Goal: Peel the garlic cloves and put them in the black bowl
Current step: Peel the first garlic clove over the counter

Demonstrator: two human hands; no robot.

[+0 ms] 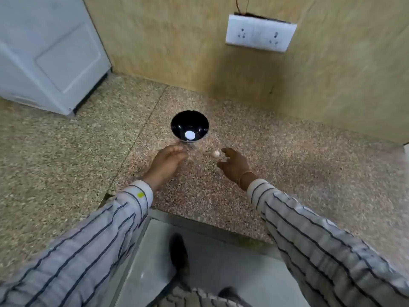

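A black bowl (189, 126) stands on the speckled stone counter (276, 156); a white round spot shines at its bottom, and I cannot tell whether it is a reflection or an object. A small pale garlic piece (215, 153) lies on the counter just right of and in front of the bowl. My right hand (235, 163) hovers right beside the garlic with fingers spread, not holding it. My left hand (167, 161) reaches near the bowl's front edge, fingers loosely apart, holding nothing that I can see.
A beige wall with a white socket plate (260, 33) rises behind the counter. A white cabinet door (51, 54) stands at the far left. The counter's front edge (199, 220) drops to a grey floor, where a dark shoe (179, 251) shows.
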